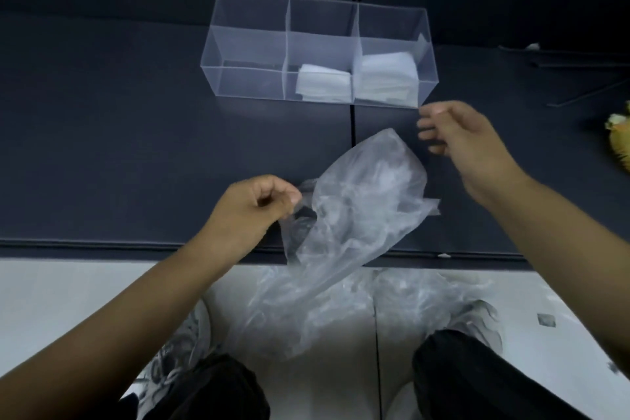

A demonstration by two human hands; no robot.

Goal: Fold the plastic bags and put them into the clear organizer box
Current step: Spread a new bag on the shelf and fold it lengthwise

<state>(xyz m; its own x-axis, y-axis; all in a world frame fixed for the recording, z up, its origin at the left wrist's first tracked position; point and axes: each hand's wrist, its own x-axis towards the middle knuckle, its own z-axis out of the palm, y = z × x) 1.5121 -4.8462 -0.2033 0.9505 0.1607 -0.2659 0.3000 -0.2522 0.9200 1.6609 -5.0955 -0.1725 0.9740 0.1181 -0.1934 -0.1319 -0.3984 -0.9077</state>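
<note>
My left hand (254,206) pinches the edge of a crumpled clear plastic bag (361,201) and holds it up over the dark mat's front edge. Just right of the bag's top hovers my right hand (467,143), fingers loosely curled and holding nothing. The clear organizer box (250,44) stands farther back on the mat, split into three compartments. Its left one is empty. A folded white bag (324,83) lies in the middle one, and a stack of folded bags (387,77) fills the right one. More loose clear bags (341,310) lie heaped on the floor between my feet.
The dark mat (136,147) meets a pale tiled floor (68,297) near me. A yellow object (620,140) sits at the right edge. My shoes and dark trouser legs are at the bottom.
</note>
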